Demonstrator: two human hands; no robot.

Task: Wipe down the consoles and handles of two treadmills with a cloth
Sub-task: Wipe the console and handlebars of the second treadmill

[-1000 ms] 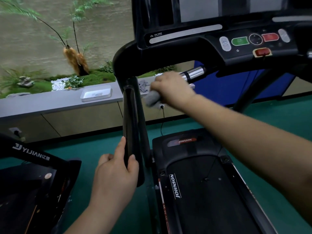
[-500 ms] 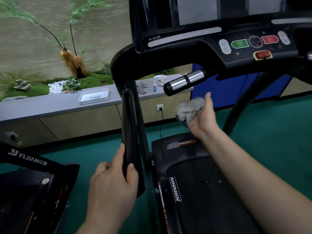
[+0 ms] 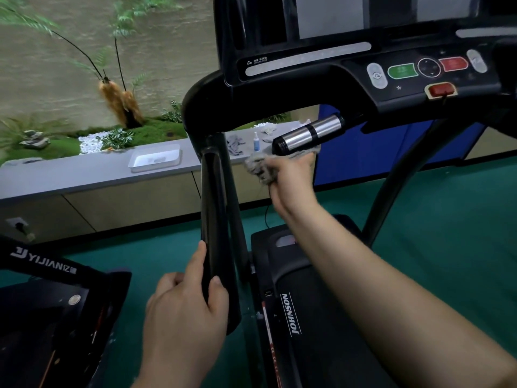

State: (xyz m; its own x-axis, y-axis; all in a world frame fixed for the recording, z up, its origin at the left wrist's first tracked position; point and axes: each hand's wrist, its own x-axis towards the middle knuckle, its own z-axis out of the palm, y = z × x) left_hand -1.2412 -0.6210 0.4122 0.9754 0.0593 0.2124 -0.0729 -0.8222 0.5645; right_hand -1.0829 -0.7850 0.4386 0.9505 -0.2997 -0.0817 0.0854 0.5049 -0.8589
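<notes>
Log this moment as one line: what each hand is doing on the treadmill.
step: wiping handle | right hand: holds grey cloth at underside of silver grip | left hand: grips black side rail

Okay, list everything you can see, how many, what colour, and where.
Johnson treadmill: one, black, centre.
console: one, black, green and red buttons, top right.
handle grip: one, silver, below console.
handrail: one, black, centre-left.
cloth: one, grey, just under handle grip.
Yijian treadmill: one, black, lower left.
ledge: one, grey, left background.
tray: one, white, on ledge.
small bottle: one, blue and white, on ledge.
rags: at least two, grey, on ledge.
plants: several, green, behind ledge.
left hand: one, grips handrail.
right hand: one, holds cloth.
</notes>
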